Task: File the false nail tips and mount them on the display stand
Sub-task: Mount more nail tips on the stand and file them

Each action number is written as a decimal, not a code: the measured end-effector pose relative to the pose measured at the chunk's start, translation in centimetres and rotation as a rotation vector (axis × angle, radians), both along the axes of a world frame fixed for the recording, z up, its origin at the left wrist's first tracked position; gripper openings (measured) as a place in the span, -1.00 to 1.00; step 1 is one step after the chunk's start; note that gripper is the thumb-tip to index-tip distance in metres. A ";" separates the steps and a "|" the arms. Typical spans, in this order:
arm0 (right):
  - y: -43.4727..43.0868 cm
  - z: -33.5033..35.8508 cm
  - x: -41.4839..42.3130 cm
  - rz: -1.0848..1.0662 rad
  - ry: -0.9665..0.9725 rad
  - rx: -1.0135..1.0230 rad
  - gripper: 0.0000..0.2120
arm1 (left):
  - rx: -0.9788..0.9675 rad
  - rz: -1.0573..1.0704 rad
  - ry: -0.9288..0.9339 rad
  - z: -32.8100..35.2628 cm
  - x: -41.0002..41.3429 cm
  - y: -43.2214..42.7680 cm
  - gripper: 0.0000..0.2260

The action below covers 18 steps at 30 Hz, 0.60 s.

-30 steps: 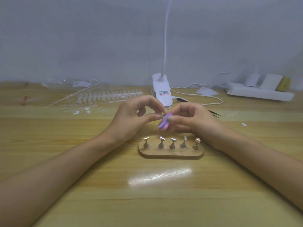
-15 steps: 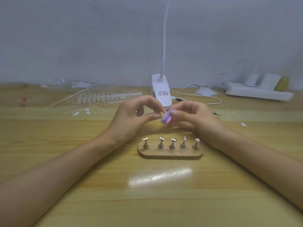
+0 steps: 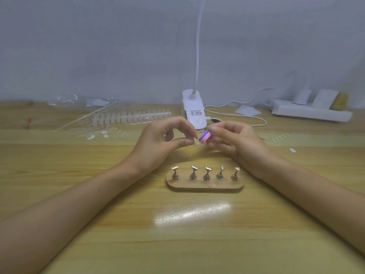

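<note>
Clear nail tip point(image 3: 195, 142), barely visible, sits at frame center, pinched between thumb and forefinger of the left hand point(image 3: 158, 145). The right hand point(image 3: 235, 143) grips a purple-pink file block point(image 3: 204, 137), its end just beside the tip; whether they touch, cannot tell. Both hands are close together above the table point(image 3: 177, 234). Below them is the wooden display stand point(image 3: 204, 187) with 5 metal holders; no tips can be made out on them. Upper left: strips of nail tips point(image 3: 130, 117) and a few loose tips point(image 3: 90, 137). Center top: white lamp base point(image 3: 194, 113). Upper right: white power strip point(image 3: 310, 113).
</note>
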State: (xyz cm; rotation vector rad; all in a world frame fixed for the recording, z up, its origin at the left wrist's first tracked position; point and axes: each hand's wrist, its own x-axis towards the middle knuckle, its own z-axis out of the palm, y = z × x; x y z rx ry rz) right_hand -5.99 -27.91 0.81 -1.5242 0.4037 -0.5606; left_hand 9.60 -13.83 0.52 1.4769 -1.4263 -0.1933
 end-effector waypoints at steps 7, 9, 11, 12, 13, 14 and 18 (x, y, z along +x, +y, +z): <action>0.0 -0.1 0.0 0.008 0.008 -0.009 -0.86 | -0.002 0.005 -0.012 -0.1 0.1 -0.1 -0.81; -0.1 0.0 0.0 0.057 0.046 -0.014 -0.86 | -0.011 0.002 -0.011 -0.1 0.1 -0.1 -0.83; 0.2 -0.1 0.1 0.129 0.103 -0.079 -0.83 | -0.019 -0.010 -0.020 -0.2 0.2 -0.1 -0.86; 0.3 -0.2 0.2 0.105 0.083 -0.082 -0.83 | -0.021 -0.013 -0.020 -0.2 0.3 -0.1 -0.86; 0.2 -0.2 0.2 0.057 0.047 -0.057 -0.85 | -0.024 -0.017 -0.013 -0.2 0.2 -0.1 -0.83; 0.0 -0.2 0.1 0.024 0.018 -0.027 -0.87 | -0.027 -0.024 -0.001 -0.2 0.2 -0.1 -0.80; -0.4 0.1 -0.1 0.106 0.066 -0.016 -0.77 | -0.029 -0.060 0.028 -0.3 0.0 0.0 -0.73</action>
